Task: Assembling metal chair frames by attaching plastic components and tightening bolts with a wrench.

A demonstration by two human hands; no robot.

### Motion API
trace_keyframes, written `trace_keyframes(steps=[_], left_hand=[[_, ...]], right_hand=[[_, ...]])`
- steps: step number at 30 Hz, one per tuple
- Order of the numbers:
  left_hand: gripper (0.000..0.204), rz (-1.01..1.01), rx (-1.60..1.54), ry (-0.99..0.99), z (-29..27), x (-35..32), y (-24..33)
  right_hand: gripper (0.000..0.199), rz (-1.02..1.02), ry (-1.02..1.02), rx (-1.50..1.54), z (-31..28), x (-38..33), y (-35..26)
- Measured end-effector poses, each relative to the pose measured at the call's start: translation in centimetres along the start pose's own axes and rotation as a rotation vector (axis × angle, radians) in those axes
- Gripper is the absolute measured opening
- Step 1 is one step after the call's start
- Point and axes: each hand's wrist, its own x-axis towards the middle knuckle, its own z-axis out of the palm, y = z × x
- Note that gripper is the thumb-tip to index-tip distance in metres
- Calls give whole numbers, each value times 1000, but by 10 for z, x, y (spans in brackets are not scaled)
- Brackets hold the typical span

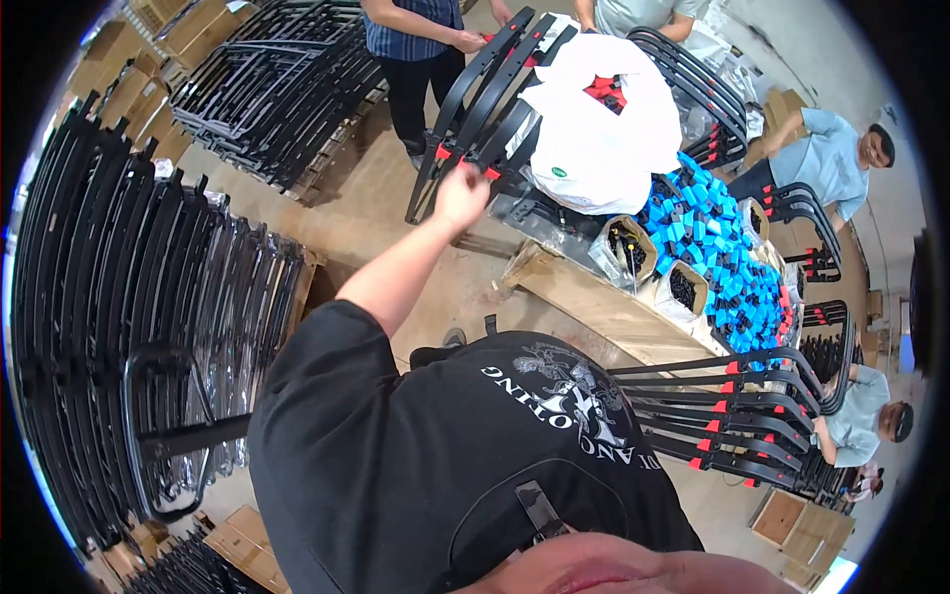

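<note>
My left hand [462,200] reaches forward to the near end of several black curved tubular frames [483,84] that lie over the bench's left side. Its fingers are drawn together at a red plastic piece [492,173] on a frame end, and the fingertips are partly hidden. Another red piece [442,152] sits on the frame just to the left. Beside the frames lies a large white sack [604,139], torn open on top, with red pieces [606,94] inside. My right hand does not show.
Blue plastic pieces [708,247] are heaped on the wooden bench [604,302], near bags of small black parts [683,287]. More black frames [722,411] with red pieces extend at my right. Stacked frames [99,297] stand left. Several co-workers [816,158] stand around the bench.
</note>
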Motion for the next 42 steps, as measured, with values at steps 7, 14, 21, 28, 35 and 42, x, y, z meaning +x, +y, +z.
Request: trace_keyframes(steps=[7, 14, 21, 28, 35, 42], left_hand=[[44, 193, 201, 116, -22, 129, 57], [54, 113, 276, -47, -14, 147, 43], [54, 230, 509, -135, -25, 162, 37], [33, 195, 219, -151, -38, 143, 40], [32, 159, 135, -55, -56, 118, 25], [38, 219, 91, 2, -111, 61, 37]], right_hand=[[51, -15, -6, -72, 31, -7, -24], [52, -35, -29, -114, 60, 3, -15], [52, -20, -75, -136, 111, -6, 20], [52, -2, -141, -175, 165, -11, 86], [54, 73, -176, -205, 186, 11, 134], [55, 163, -213, -250, 168, -9, 123]])
